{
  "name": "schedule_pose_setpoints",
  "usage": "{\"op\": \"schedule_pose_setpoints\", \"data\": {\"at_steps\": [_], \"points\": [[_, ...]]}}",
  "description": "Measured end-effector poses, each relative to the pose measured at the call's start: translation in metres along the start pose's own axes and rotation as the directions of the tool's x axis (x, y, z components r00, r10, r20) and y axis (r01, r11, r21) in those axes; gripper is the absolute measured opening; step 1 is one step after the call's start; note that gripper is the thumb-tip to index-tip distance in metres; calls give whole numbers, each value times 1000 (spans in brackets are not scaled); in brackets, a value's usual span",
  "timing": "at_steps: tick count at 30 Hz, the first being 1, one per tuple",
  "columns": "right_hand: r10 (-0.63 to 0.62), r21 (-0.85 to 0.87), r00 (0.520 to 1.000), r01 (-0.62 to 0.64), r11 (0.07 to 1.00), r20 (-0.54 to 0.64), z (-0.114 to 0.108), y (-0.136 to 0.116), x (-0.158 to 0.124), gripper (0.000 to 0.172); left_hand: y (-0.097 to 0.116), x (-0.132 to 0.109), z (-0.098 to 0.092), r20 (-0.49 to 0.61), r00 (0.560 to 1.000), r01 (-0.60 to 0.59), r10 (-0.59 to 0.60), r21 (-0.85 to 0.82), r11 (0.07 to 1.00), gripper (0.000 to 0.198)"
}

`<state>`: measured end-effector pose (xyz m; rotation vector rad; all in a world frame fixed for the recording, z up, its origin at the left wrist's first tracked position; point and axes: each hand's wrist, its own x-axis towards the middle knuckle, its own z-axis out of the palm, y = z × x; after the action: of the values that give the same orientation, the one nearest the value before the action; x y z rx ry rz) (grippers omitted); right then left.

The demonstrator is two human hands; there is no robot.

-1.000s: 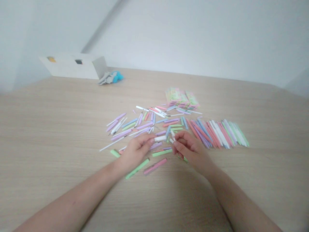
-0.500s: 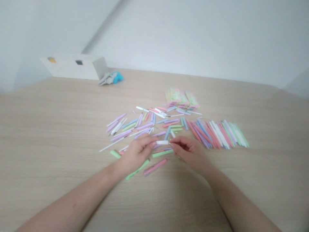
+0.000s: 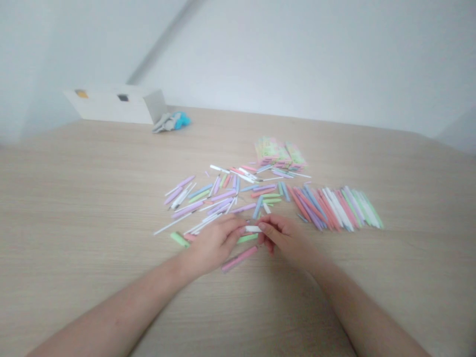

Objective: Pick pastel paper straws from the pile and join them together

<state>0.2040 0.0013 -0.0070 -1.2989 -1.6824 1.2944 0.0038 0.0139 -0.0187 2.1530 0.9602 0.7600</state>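
Note:
My left hand point(image 3: 213, 243) and my right hand point(image 3: 284, 238) meet just above the wooden table point(image 3: 74, 198), both pinching one short white pen piece point(image 3: 253, 228) between their fingertips. Right behind them lies a loose scatter of pastel pen parts point(image 3: 219, 196) in purple, green, pink, blue and white. A pink barrel point(image 3: 240, 258) lies under my hands, a green cap point(image 3: 179, 239) to the left of my left hand. A neat row of assembled pens point(image 3: 336, 201) lies to the right of my right hand.
A stack of green and pink packets point(image 3: 279, 151) sits behind the scatter. At the back left stand a white box point(image 3: 115, 104) and a small grey and blue object point(image 3: 171, 121). A white wall rises behind the table.
Both hands drew closer together and slightly toward me. The gap between the white piece and my right fingers closed, so both hands now pinch it.

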Motion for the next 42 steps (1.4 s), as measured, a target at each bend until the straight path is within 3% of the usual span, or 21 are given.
{"op": "schedule_pose_setpoints", "data": {"at_steps": [4,7,10,29,35,42], "points": [[24,167,998,-34,985,64,0,7,2,30,0,0,0,11,1000,10,-10,-2,1000,30],[67,413,990,-113,904,125,-1,11,3,24,0,0,0,-2,1000,3,-3,-28,1000,30],[103,510,985,-162,845,142,-2,11,3,22,-1,0,1,-10,1000,5,-5,-38,999,29],[52,392,992,-94,915,115,-2,10,3,19,1,1,2,50,998,48,-46,-47,998,27],[59,398,990,-104,912,125,-4,11,3,16,-1,-2,5,138,990,40,-37,-19,999,25],[36,451,995,-74,890,94,-5,11,2,14,5,-3,6,158,985,59,-64,36,998,20]]}}
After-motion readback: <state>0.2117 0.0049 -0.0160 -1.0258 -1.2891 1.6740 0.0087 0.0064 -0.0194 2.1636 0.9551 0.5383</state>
